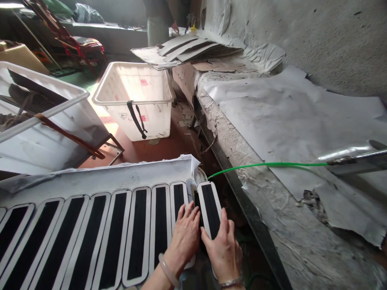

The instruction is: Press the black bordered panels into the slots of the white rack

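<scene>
A row of long, round-ended panels, each with a black middle strip and a pale border, lies side by side on a white-covered bench. The rightmost panel (211, 207) sits apart at the row's right end, slightly angled. My right hand (225, 249) grips it across its width, thumb on the left side and fingers on the right. My left hand (186, 231) rests fingers outstretched over the edge of the neighbouring panel (179, 197), beside the gap between the two. A pale bangle (168, 270) circles my left wrist. The near ends of both panels are partly hidden by my hands.
A white plastic bin (139, 117) stands beyond the bench, with another bin (54, 133) at left holding dark strips. A green hose (266, 164) crosses to a paper-covered ledge (290, 121) on the right. Flat sheets (187, 47) and a person (157, 24) are farther back.
</scene>
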### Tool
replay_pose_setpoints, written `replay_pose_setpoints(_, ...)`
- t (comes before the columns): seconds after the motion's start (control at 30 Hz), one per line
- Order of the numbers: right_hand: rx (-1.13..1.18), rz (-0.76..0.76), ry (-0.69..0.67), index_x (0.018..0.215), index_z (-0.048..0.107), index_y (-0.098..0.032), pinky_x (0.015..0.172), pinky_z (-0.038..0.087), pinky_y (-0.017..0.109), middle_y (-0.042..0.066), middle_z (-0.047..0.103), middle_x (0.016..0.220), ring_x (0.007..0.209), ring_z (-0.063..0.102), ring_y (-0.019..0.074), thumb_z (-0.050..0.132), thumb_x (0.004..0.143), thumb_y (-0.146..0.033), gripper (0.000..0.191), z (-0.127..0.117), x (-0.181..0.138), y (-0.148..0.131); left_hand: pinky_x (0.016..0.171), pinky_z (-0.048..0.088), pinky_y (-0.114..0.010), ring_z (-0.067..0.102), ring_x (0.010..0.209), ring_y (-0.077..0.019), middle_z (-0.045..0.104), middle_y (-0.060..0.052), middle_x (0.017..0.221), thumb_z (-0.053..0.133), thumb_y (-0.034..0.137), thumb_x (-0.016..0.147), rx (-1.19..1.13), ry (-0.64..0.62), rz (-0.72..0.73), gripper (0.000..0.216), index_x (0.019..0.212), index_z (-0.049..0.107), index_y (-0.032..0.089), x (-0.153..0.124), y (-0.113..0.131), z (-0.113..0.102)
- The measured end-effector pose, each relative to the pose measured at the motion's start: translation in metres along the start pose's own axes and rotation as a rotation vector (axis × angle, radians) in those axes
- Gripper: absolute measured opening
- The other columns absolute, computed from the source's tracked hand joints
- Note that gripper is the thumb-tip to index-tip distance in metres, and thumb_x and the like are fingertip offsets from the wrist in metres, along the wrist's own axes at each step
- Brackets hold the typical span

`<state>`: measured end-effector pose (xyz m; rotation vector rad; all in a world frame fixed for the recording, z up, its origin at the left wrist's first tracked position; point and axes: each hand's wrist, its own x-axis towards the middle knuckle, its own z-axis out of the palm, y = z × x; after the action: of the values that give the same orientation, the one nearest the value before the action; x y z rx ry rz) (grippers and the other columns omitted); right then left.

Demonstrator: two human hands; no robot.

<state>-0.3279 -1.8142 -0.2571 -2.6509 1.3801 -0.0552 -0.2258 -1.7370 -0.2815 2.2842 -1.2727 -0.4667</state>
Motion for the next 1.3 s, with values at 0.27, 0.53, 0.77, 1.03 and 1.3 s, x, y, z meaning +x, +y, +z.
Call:
replay_pose_setpoints(0.27, 0.060, -0.062, -0.064, 0.147, 0.017, -0.012, 0.063, 0.051, 0.032, 0.012, 0.052, 0.119, 0.084, 0.066, 0.0252, 0.065, 0.088, -0.034, 0.079, 0.014, 0.023, -0.017, 0.106, 0.048, -0.046, 0.052, 0.126, -0.0262, 0.055, -0.012, 0.136, 0.040, 0.005, 0.088, 0.079, 0.146, -0.058, 0.042, 0.126, 0.055, 0.014, 0.007, -0.029, -0.019)
replay_pose_setpoints(0.53, 0.055, -0.063, -0.151, 0.146, 0.022, -0.008, 0.065, 0.052, 0.034, 0.015, 0.052, 0.123, 0.084, 0.067, 0.0263, 0.067, 0.087, -0.034, 0.078, 0.021, 0.031, -0.025, 0.106, 0.049, -0.043, 0.053, 0.123, -0.0239, 0.055, -0.011, 0.137, 0.048, 0.006, 0.087, 0.096, 0.173, -0.043, 0.047, 0.133, 0.048, 0.016, 0.025, -0.053, -0.029)
replay_pose_setpoints(0.77, 0.042, -0.080, -0.205, 0.147, 0.022, -0.004, 0.070, 0.053, 0.035, 0.018, 0.051, 0.125, 0.086, 0.066, 0.0269, 0.066, 0.088, -0.036, 0.080, 0.022, 0.029, -0.023, 0.097, 0.050, -0.047, 0.053, 0.121, -0.0271, 0.053, -0.010, 0.141, 0.054, 0.011, 0.087, 0.149, 0.120, -0.024, 0.049, 0.135, 0.047, 0.018, 0.038, -0.054, -0.033)
replay_pose_setpoints(1.03, -0.058, -0.145, -0.265, 0.147, 0.022, 0.001, 0.069, 0.054, 0.036, 0.018, 0.054, 0.121, 0.082, 0.066, 0.0249, 0.058, 0.092, -0.041, 0.078, 0.022, 0.029, -0.024, 0.093, 0.049, -0.046, 0.053, 0.119, -0.0266, 0.049, -0.005, 0.145, 0.049, 0.014, 0.089, 0.235, 0.078, 0.010, 0.051, 0.139, 0.043, 0.021, 0.042, -0.053, -0.036)
replay_pose_setpoints(1.3, -0.189, -0.269, -0.328, 0.142, 0.031, 0.007, 0.065, 0.056, 0.038, 0.020, 0.058, 0.110, 0.079, 0.066, 0.0266, 0.058, 0.092, -0.053, 0.082, 0.012, 0.041, -0.029, 0.093, 0.047, -0.045, 0.052, 0.120, -0.0249, 0.049, -0.003, 0.146, 0.046, 0.015, 0.091, 0.295, 0.072, 0.045, 0.046, 0.137, 0.046, 0.023, 0.040, -0.052, -0.035)
